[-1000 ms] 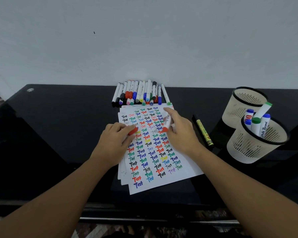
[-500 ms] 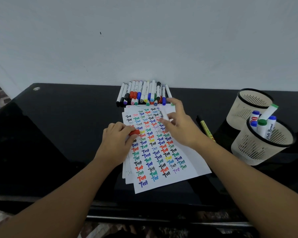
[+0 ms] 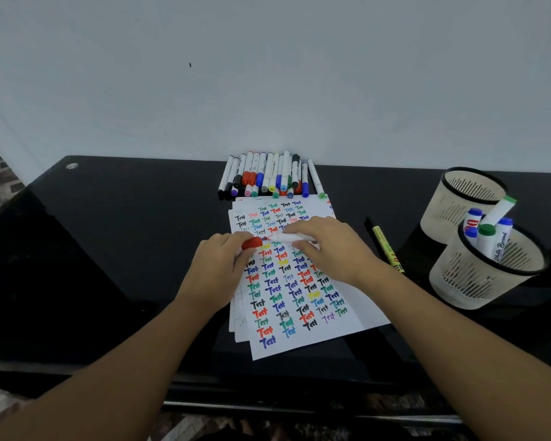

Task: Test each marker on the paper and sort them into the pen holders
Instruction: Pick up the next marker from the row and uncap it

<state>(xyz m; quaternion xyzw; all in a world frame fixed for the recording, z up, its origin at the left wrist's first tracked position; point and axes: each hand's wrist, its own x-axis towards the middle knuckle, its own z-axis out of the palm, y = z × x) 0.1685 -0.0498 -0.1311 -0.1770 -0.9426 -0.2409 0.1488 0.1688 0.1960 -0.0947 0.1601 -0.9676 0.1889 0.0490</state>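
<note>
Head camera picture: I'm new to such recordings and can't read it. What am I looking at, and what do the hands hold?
No machine here: a camera worn on a person's head looks down at their own two bare hands over a black table. The left hand pinches a red cap; the right hand holds a white marker, its tip pointing at the cap. Beneath lie sheets of paper covered in coloured "Test" words. Behind them is a row of markers; at right stand two pen holders, the near one with markers in it.
</note>
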